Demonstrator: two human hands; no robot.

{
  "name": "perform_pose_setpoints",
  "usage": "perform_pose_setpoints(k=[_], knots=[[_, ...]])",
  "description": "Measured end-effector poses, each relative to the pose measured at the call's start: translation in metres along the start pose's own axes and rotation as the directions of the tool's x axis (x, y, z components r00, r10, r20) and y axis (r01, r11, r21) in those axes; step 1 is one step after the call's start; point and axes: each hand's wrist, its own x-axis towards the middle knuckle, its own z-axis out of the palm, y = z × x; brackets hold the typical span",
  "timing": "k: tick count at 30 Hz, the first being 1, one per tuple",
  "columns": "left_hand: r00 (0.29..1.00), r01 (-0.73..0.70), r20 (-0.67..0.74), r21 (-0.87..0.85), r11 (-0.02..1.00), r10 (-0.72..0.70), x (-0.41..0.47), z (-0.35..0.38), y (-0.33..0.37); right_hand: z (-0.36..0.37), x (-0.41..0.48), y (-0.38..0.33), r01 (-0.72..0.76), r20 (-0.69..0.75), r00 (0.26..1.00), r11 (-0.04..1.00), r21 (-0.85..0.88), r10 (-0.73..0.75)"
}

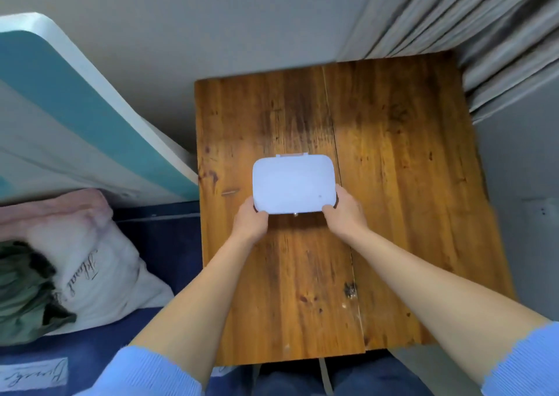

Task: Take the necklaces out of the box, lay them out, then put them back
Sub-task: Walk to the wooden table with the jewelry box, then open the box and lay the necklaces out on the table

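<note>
The box point(294, 184), smooth white plastic with rounded corners and its lid closed, sits at the centre of the frame on the scuffed, grainy wooden worktop point(402, 183). The left hand point(252, 220) and right hand point(344, 211) clasp its two near corners, fingers hidden beneath. Its contents cannot be seen. A small metal clasp peeks out at its near edge.

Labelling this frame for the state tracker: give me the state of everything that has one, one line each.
white box: lid closed, flat on the wooden table, small clasp on the near edge.
left hand: fingers gripping the box's near left corner.
right hand: fingers gripping the box's near right corner.
necklaces: none in view, none laid out.
curtain: hanging in folds at the table's far right.
</note>
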Motion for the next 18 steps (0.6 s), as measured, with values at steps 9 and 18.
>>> perform_pose_setpoints(k=[9, 18], knots=[[0.990, 0.139, -0.008, 0.110, 0.984, -0.139, 0.033, 0.057, -0.058, 0.021, 0.031, 0.081, 0.049, 0.023, 0.999, 0.853, -0.519, -0.044], [0.968, 0.182, 0.139, 0.178, 0.967, -0.208, 0.102, 0.058, -0.077, 0.005, 0.137, 0.060, -0.013, -0.123, 0.992, 0.911, -0.411, -0.041]])
